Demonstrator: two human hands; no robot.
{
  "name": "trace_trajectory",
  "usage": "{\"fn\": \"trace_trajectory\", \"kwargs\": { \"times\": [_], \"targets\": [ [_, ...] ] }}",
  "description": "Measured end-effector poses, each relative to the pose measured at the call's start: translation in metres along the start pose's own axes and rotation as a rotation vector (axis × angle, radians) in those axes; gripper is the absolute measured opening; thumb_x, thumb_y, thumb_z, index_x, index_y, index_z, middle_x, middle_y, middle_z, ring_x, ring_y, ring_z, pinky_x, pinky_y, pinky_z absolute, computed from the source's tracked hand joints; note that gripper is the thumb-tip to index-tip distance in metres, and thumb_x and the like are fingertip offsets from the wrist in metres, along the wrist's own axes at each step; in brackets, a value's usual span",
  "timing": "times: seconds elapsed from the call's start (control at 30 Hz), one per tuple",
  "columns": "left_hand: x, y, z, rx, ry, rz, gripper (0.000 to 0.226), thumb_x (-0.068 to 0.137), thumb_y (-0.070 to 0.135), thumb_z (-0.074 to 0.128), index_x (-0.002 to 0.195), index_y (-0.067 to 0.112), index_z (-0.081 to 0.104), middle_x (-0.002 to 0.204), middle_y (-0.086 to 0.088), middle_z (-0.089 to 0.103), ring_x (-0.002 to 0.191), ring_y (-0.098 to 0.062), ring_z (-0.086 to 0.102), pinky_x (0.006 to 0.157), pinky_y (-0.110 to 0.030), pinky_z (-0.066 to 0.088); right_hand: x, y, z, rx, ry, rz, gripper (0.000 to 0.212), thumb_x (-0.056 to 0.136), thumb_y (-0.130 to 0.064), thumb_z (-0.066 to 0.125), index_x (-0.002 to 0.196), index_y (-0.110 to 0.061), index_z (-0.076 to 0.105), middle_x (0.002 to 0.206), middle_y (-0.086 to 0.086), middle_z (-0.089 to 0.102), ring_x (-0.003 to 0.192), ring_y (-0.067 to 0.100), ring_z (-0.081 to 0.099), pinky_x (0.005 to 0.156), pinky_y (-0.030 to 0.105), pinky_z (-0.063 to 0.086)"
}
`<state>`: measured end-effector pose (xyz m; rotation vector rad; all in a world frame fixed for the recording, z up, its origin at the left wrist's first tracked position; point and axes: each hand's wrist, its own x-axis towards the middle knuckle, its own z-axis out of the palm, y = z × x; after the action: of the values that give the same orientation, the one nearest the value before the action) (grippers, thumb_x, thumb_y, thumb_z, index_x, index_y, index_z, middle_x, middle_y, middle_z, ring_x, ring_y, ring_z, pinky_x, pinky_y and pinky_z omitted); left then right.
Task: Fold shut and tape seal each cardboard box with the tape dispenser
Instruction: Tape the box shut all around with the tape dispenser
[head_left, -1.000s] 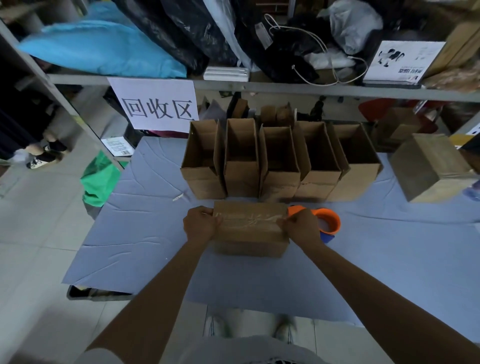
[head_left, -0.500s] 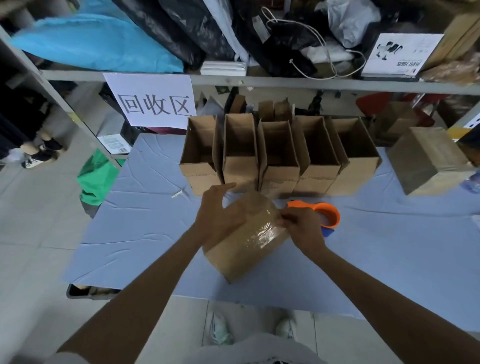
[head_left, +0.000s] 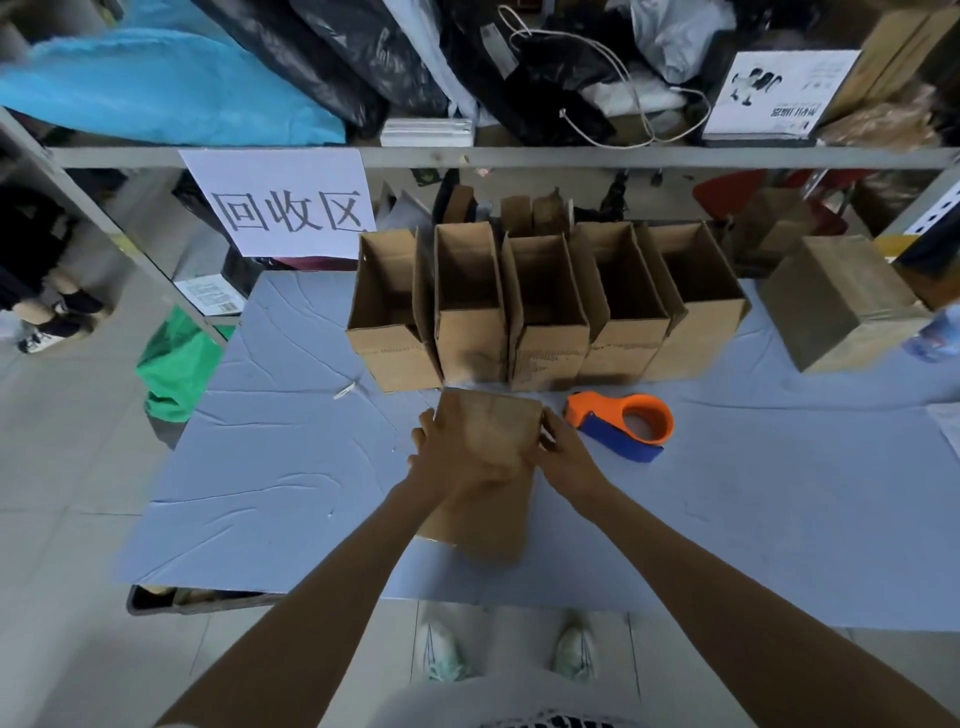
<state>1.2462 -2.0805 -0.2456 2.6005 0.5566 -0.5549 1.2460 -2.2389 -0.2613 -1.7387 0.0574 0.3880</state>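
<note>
Left hand (head_left: 457, 460) and right hand (head_left: 563, 452) clasp the cardboard box (head_left: 493, 428) by opposite sides; best, I reckon, to set it down square, tape dispenser (head_left: 621, 423) waiting just right.

Brown cardboard boxes (head_left: 545, 312), orange-and-blue tape dispenser (head_left: 623, 423), pale blue tablecloth (head_left: 270, 467)

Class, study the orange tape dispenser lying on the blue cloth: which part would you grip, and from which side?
Probably grip the tape dispenser by its orange ring, from the right with the right hand. The ring lies at its right end, clear of the open boxes; the narrow nose points left.
</note>
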Motion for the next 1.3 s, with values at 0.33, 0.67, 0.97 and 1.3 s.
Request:
{"fn": "trace_trajectory", "kwargs": {
  "times": [0.33,0.67,0.97,1.3],
  "targets": [
    [-0.012,-0.004,0.017,-0.119,0.150,0.316,0.110,0.068,0.052,0.076,0.151,0.021,0.010,0.156,-0.008,0.003,0.143,-0.026,0.001,0.116,-0.049,0.009,0.021,0.008,0.009,-0.110,0.161,0.085,0.038,0.090,-0.003,0.060,0.128,-0.004,0.057,0.125,0.014,0.061,0.116,0.023,0.056,0.099,0.034,0.046],
    [-0.021,0.008,0.020,0.047,-0.017,0.404,0.104,0.083,0.061,0.055,0.150,0.017,-0.012,0.157,-0.012,-0.010,0.145,-0.034,-0.011,0.116,-0.056,0.003,0.016,0.014,-0.038,-0.591,0.550,0.224,0.044,0.082,-0.003,0.061,0.124,-0.001,0.049,0.116,0.016,0.051,0.109,0.036,0.051,0.073,0.035,0.042],
    [-0.014,0.012,0.042,0.217,0.180,0.350,0.100,0.069,0.070,0.034,0.149,0.013,0.013,0.152,-0.022,0.026,0.141,-0.042,0.015,0.108,-0.067,0.020,0.036,0.055,-0.096,-1.136,0.158,0.233,0.059,0.076,-0.007,0.068,0.128,-0.002,0.040,0.126,0.017,0.046,0.117,0.035,0.041,0.081,0.040,0.044],
    [-0.012,0.021,0.045,0.222,0.156,0.278,0.083,0.073,0.059,0.029,0.137,0.007,0.041,0.131,-0.030,0.051,0.126,-0.055,0.039,0.095,-0.074,0.032,0.053,0.066,-0.100,-0.916,0.308,0.099,0.017,0.083,-0.010,0.060,0.097,-0.004,0.051,0.100,0.017,0.056,0.091,0.036,0.053,0.067,0.040,0.042]
  ]
}}
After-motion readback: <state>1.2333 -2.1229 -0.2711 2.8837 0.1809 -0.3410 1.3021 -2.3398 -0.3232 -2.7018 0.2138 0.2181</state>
